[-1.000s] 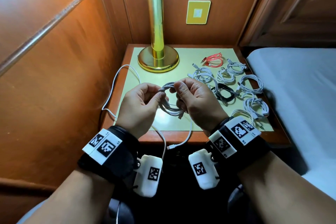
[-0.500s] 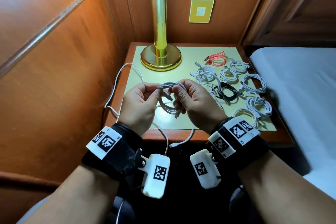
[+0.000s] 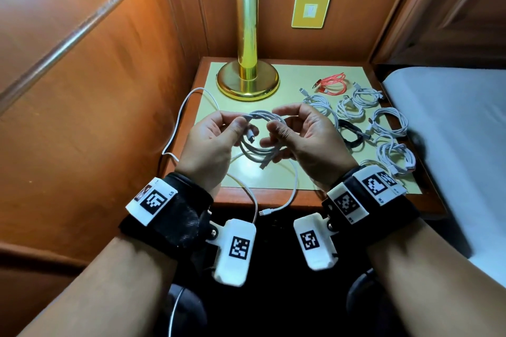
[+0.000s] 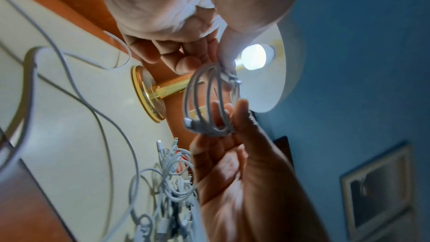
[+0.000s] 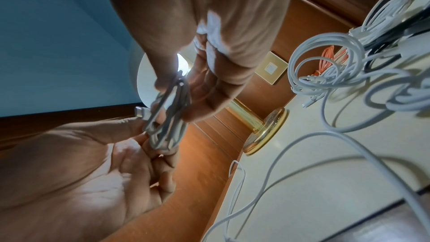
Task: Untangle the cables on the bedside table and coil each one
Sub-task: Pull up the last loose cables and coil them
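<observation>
Both hands up over the front of the bedside table point(image 3: 276, 180), a grey coiled cable point(image 3: 260, 134) held between them, clear of the surface; left hand point(image 3: 208, 145) pinches the coil's upper left edge with thumb and fingertips, one plug hanging inside the loop; right hand point(image 3: 309, 142) has the coil's lower right side lying across its curled fingers, thumb lifted above the loop and not pressing; fingers loosely bent, half spread. One loose white cable point(image 3: 189, 107) snakes along the left edge of the table and drops its plug over the front rim. Finished coils sit at right: several white bundles point(image 3: 388, 123), a black coil point(image 3: 350, 131), a red coil point(image 3: 332, 84) at the back. Brass lamp point(image 3: 247, 79) stands at the rear; bed point(image 3: 451, 131) just beside the table on the right.
</observation>
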`<state>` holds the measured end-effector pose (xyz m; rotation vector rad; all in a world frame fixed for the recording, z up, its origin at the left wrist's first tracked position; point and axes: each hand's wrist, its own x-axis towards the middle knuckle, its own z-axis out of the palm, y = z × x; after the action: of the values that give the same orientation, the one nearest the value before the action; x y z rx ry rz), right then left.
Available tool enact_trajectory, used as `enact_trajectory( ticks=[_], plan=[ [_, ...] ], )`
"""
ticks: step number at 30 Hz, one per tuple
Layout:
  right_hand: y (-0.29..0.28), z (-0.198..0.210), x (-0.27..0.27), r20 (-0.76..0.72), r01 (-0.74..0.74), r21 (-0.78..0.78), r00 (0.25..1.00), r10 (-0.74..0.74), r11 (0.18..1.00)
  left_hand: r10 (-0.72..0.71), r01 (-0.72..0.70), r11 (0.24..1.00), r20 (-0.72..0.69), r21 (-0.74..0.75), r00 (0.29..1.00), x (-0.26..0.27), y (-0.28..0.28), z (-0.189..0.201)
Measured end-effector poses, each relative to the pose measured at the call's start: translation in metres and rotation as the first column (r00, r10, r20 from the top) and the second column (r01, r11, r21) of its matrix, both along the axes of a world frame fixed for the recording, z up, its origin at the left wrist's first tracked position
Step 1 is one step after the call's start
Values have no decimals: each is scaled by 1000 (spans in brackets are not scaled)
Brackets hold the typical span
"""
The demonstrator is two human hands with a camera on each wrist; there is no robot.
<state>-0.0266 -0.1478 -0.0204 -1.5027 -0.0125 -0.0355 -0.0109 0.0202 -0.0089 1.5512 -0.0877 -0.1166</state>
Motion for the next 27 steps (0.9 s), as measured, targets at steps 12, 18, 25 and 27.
enact_trajectory(
  ticks=[12,18,25,27],
  plan=[
    [-12,-9,6,206,154,-486,977,-58,860,-128,94,979,-188,-181,974,5,-1,-3],
    [-22,-11,7,239,188,-560,969,-60,807,-335,299,937,-215,-183,917,9,2,-2],
    [-17,-12,5,156,87,-485,988,-12,870,-272,256,961,-207,-104,940,9,10,-2],
    [-16,-10,6,82,-6,-381,996,40,925,-176,177,984,-101,3,979,8,10,-2]
  ],
)
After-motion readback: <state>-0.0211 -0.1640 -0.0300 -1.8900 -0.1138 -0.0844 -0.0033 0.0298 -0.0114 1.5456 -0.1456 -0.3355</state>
